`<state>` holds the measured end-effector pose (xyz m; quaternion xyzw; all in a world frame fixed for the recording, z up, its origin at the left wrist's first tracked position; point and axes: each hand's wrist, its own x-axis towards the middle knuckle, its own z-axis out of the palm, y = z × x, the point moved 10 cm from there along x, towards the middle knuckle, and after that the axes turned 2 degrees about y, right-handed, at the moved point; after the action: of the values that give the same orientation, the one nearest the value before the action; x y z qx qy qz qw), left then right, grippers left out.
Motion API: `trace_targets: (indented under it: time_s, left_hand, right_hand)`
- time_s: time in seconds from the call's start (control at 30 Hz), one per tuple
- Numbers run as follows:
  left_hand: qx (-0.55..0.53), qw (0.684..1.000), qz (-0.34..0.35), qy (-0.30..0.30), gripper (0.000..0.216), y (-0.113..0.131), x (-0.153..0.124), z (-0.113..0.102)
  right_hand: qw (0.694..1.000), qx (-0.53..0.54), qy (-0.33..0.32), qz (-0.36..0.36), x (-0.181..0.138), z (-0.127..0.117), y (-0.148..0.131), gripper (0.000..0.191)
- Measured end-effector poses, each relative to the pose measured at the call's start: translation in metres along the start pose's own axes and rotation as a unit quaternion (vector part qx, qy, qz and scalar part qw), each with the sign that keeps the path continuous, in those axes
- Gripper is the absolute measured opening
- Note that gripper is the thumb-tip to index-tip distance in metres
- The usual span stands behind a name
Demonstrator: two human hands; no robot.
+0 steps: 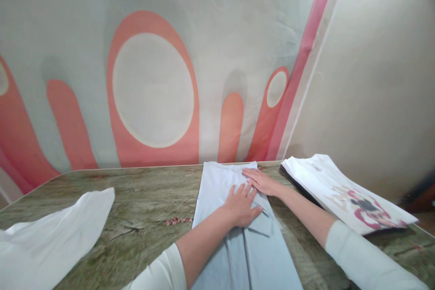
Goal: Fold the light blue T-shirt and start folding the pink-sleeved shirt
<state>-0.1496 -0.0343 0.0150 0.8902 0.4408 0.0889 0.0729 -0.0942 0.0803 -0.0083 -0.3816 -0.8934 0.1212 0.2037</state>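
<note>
A pale blue garment [217, 186], folded into a long narrow strip, lies on the wood-grain table [142, 208] and runs from the front edge to the back edge. My left hand [242, 205] presses flat on its middle, fingers spread, over a small folded flap. My right hand [261, 181] lies flat on the garment a little farther back and to the right, fingers pointing left. Neither hand grips anything.
A loose white cloth [50, 235] lies at the table's left front. A stack of folded white shirts [346, 192] with a red and black print sits at the right. A wall hanging with orange and pink shapes [152, 81] rises right behind the table.
</note>
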Motion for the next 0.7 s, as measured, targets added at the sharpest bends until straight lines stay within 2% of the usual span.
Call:
trace_targets:
  time_s: [0.13, 0.2, 0.27, 0.37, 0.5, 0.57, 0.7]
  left_hand:
    - [0.003, 1.000, 0.003, -0.002, 0.068, -0.002, -0.004, 0.013]
    - [0.003, 1.000, 0.001, -0.001, 0.070, -0.002, -0.006, 0.013]
    - [0.001, 1.000, 0.002, -0.001, 0.070, -0.002, -0.006, 0.012]
    - [-0.002, 1.000, 0.001, -0.006, 0.071, -0.002, -0.005, 0.012]
    - [-0.008, 1.000, 0.000, -0.007, 0.073, -0.002, -0.005, 0.013]
    - [-0.010, 1.000, -0.001, -0.005, 0.073, -0.002, -0.005, 0.013]
    - [-0.018, 1.000, -0.005, -0.007, 0.073, -0.002, -0.007, 0.012]
  right_hand:
    - [0.989, -0.063, 0.005, 0.131, -0.007, -0.017, 0.060, 0.048]
    - [0.984, -0.075, 0.030, 0.156, -0.005, -0.028, 0.076, 0.048]
    - [0.984, -0.077, 0.054, 0.151, 0.003, -0.033, 0.078, 0.046]
    - [0.984, -0.078, 0.084, 0.137, 0.013, -0.029, 0.065, 0.046]
    - [0.987, -0.082, 0.067, 0.119, 0.015, -0.010, 0.053, 0.043]
    - [0.984, -0.090, 0.064, 0.139, 0.011, -0.008, 0.060, 0.044]
    - [0.970, -0.110, 0.102, 0.190, 0.010, -0.021, 0.070, 0.048]
